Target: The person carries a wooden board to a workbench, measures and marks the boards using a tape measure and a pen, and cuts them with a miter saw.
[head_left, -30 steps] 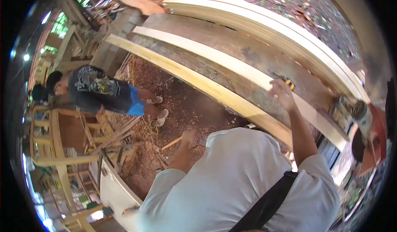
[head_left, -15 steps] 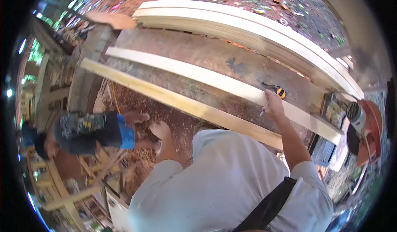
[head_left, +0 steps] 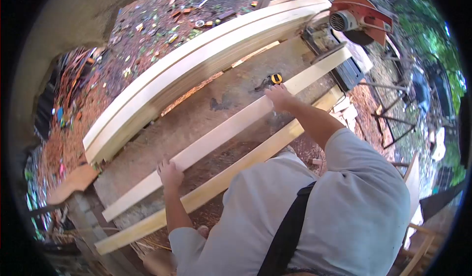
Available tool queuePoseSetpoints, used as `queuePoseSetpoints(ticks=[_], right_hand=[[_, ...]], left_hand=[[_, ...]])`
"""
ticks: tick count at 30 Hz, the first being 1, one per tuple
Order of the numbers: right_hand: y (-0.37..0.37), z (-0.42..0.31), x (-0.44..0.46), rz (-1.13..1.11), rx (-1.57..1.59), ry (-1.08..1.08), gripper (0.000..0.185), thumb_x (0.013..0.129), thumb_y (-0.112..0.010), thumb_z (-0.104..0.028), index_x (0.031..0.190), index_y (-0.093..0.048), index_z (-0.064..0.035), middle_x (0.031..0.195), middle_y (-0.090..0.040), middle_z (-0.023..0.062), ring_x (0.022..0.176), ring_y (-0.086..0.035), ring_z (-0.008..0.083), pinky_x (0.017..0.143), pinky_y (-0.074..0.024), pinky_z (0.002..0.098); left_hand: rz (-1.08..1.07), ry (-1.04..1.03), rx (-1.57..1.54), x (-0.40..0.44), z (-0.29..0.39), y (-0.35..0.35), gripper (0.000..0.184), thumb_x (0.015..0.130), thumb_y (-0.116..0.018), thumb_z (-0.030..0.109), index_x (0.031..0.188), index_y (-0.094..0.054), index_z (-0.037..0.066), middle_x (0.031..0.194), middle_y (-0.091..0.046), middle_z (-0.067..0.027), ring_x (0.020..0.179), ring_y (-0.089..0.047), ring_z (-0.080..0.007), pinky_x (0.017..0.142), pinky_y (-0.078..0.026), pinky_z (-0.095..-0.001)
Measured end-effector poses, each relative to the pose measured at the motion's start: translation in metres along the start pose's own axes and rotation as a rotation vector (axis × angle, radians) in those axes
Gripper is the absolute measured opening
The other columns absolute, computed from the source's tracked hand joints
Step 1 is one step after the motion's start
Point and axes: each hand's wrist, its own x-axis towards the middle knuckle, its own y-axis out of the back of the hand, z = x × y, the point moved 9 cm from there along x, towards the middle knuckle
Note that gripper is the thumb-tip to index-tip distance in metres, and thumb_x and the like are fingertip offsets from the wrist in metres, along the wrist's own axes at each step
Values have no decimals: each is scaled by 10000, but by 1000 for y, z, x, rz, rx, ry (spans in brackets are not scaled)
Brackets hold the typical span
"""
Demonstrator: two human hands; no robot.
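A long pale wooden plank (head_left: 223, 132) lies slantwise across the workbench in front of me. My left hand (head_left: 170, 174) grips its left part, with fingers over the far edge. My right hand (head_left: 279, 98) is closed around the plank farther right; whether it also holds something small I cannot tell. Just beyond the right hand sits a yellow and black tape measure (head_left: 277, 78). A second, yellower plank (head_left: 221, 180) runs nearly parallel, closer to my body. The first plank's right end reaches the base of a red chop saw (head_left: 351, 17).
A stack of long boards (head_left: 206, 54) lies along the far side of the brown workbench (head_left: 196, 121). Beyond it the ground is littered with scraps. A flat rounded wooden piece (head_left: 73, 183) rests at the left end. Metal legs (head_left: 391, 121) stand at the right.
My view has swung to the right. My left hand, which was off the wood, now holds the plank; my right hand stays on it. The other person seen at the left is no longer clearly visible.
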Motion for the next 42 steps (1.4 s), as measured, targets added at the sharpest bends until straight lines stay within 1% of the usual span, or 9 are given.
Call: queuePoseSetpoints(ticks=[7,9,14,17,19,21,23,31,42], right_hand=[[41,-142,-13,-269,239,136,588,633,-805,-236,1172,-594,-134,1145,-604,149,1176,-529,365,971,-374,548],[51,-198,-11,100,230,401,624,609,-814,-242,1177,-583,-127,1105,-600,137,1145,-529,347,978,-362,542],[163,-272,14,299,383,522,641,605,-781,-182,1200,-555,-109,1090,-586,138,1115,-533,312,1007,-353,494],[186,-256,79,333,301,510,633,614,-775,-165,1206,-563,-90,1132,-583,144,1105,-540,304,1003,-362,478],[191,-228,118,486,86,436,607,641,-773,-162,1210,-574,-92,1193,-582,141,1139,-541,300,1016,-353,479],[192,-188,159,99,-9,355,600,665,-787,-222,1222,-589,-118,1250,-579,142,1204,-520,301,1031,-344,488],[190,-131,182,166,132,268,646,687,-799,-288,1280,-582,-155,1277,-573,151,1255,-494,312,1045,-334,501],[142,86,249,484,204,-74,806,676,-803,-360,1394,-469,-212,1279,-568,238,1298,-427,470,1027,-342,662],[149,64,309,179,231,-177,1017,687,-807,-591,1517,-345,-230,1481,-439,243,1420,-297,483,1117,-254,672]], left_hand=[[-217,49,-81,-45,-156,24,410,679,-710,204,1059,-697,50,1249,-615,-186,1173,-560,-378,1002,-445,-489],[13,109,-121,-73,-222,52,435,673,-728,231,1065,-689,47,1216,-632,-177,1140,-582,-381,976,-471,-478],[424,281,161,-124,-312,136,353,723,-598,82,1057,-628,-27,1183,-604,-259,1084,-578,-460,961,-473,-485],[374,403,131,-103,-270,189,399,715,-594,83,1086,-604,-66,1199,-587,-288,1104,-566,-477,993,-453,-499],[491,141,134,-73,-256,195,496,658,-625,114,1107,-590,-94,1187,-587,-297,1092,-568,-482,1003,-442,-503],[486,90,179,-38,-225,198,714,511,-660,139,1181,-553,-83,1235,-557,-264,1201,-489,-447,1076,-365,-501],[511,-11,-69,7,-182,209,750,474,-687,125,1197,-566,-27,1295,-535,-204,1231,-471,-413,1074,-350,-513],[314,-114,-64,227,-21,195,673,593,-762,210,1192,-610,-56,1244,-609,-203,1196,-549,-348,1073,-398,-453],[346,-342,-283,376,95,187,713,616,-832,495,1068,-686,-36,1319,-588,-159,1248,-529,-315,1082,-376,-439]])
